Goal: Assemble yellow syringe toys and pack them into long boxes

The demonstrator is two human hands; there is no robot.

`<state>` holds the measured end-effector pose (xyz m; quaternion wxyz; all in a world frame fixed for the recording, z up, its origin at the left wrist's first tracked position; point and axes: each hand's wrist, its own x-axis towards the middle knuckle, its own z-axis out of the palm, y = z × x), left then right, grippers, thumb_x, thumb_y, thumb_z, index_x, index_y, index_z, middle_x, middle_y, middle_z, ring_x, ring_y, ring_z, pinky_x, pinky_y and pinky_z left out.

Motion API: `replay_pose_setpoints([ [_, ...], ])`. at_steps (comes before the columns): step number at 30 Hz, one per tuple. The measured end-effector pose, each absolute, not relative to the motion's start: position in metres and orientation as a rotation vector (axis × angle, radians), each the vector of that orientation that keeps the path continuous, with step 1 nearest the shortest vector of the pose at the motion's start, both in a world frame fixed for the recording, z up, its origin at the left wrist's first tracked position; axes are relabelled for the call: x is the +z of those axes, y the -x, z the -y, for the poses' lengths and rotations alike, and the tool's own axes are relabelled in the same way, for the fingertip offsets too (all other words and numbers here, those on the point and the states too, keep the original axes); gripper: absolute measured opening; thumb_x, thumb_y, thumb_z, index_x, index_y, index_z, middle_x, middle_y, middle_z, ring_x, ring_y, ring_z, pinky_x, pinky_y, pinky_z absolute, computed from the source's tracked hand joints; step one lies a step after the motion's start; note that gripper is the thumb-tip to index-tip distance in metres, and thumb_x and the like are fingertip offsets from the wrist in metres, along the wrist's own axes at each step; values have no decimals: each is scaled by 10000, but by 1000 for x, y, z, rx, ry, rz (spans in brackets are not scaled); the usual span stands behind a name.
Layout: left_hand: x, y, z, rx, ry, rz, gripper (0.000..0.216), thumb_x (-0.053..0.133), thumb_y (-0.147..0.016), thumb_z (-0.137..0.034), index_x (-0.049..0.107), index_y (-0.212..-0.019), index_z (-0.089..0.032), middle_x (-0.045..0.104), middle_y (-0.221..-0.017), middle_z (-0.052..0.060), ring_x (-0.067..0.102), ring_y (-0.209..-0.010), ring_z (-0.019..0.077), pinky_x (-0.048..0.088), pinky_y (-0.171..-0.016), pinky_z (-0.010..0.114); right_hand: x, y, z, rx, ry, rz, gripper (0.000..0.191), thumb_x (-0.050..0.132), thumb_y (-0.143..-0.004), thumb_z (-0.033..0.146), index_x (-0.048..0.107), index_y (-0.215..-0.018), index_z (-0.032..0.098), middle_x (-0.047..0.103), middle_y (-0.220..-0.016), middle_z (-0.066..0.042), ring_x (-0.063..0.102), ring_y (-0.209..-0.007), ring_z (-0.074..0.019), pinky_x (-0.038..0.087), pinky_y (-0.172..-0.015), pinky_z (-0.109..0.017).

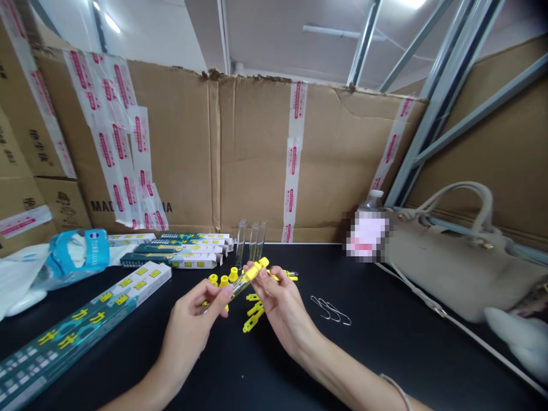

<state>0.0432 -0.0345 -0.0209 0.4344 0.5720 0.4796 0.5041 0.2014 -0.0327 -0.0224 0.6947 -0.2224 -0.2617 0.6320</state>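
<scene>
Between my two hands a clear tube [240,285] is held at a slant above the black table. My left hand [190,313] pinches its lower end between thumb and fingers. At the upper end, the fingers of my right hand [280,299] are closed around a yellow cap [253,270] on the tube. Small yellow caps [224,280] sit just behind my left hand. Flat yellow pieces with holes [253,318] lie below the tube, partly behind my right hand. Several clear tubes [241,242] stand upright farther back.
Bent metal hooks [331,311] lie right of my hands. Printed boxes [171,260] are stacked at back left, with a long box [89,328] nearer. A blue-and-white package [79,257] rests beyond it. A bottle [368,228] and beige handbag [440,257] occupy the right. Cardboard [252,154] walls the back.
</scene>
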Motion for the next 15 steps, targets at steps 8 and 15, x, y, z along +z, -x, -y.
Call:
replay_pose_setpoints([
  [8, -22, -43, 33, 1251, -1442, -1191, 470, 708, -708, -627, 550, -630, -192, 568, -557, -54, 245, -289, 17, 158, -252, 161, -19, -202, 31, 1461, 508, 590, 345, 890, -650, 199, 651, -898, 187, 762, -872, -19, 722, -974, -174, 458, -1070, -316],
  [15, -20, -43, 34, 1223, -1432, -1220, 497, 705, -679, -663, 555, -631, -192, 574, -547, -52, 253, -294, 26, 177, -260, 171, -19, -203, 31, 1480, 517, 532, 420, 902, -618, 171, 672, -969, 190, 758, -838, 6, 718, -972, -164, 466, -1063, -311],
])
